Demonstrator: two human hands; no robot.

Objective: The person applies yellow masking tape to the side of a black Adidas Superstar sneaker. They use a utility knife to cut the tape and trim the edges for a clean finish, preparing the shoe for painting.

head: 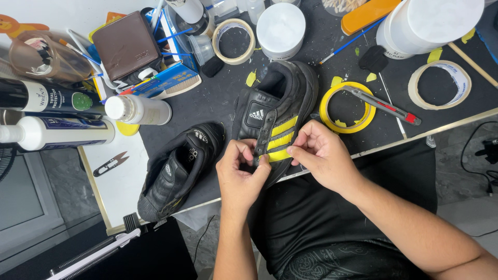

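At the table edge, left hand [239, 173] and right hand [320, 155] pinching, seemingly, yellow tape [278, 155] on black shoe [275, 111]

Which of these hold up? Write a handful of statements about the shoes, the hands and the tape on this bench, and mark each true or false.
1. Both hands, the left hand and the right hand, press a yellow strip on the side of a black shoe. True.
2. The second black shoe lies to the right of that one. False: it lies to its left.
3. A utility knife rests across the yellow tape roll. True.
4. The small thread snips are in the left hand. False: they lie alone on the white surface.
5. The brown wallet lies under the shoes. False: it sits at the bench's far left.
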